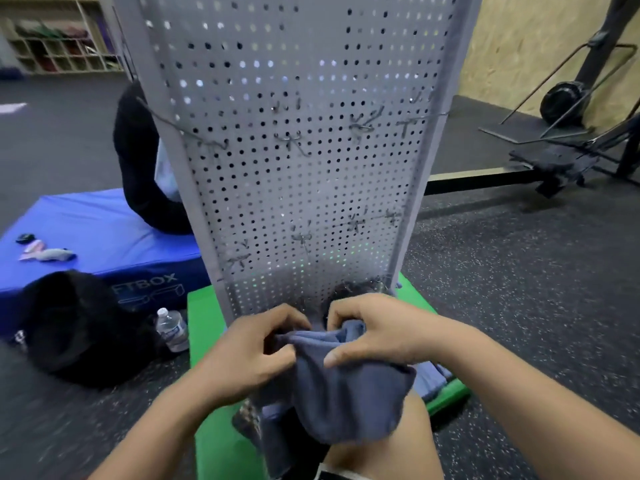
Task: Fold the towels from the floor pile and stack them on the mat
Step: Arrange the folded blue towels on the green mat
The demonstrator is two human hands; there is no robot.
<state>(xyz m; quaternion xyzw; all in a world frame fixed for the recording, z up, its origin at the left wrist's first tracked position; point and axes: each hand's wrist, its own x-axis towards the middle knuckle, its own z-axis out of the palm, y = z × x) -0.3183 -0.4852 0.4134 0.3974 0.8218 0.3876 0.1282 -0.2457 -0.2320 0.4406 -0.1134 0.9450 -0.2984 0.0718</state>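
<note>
A blue-grey towel hangs bunched between both hands, low in the middle of the head view. My left hand grips its upper left edge with curled fingers. My right hand pinches the upper right edge, thumb on the front of the cloth. Below them lies the green mat, partly hidden by my arms and knee. More blue-grey towel cloth lies on the mat at the right, under my right forearm.
A tall grey pegboard stand with wire hooks rises from the mat right behind my hands. Left of it are a blue foam box, a black bag and a water bottle. Gym equipment stands at the back right on the dark rubber floor.
</note>
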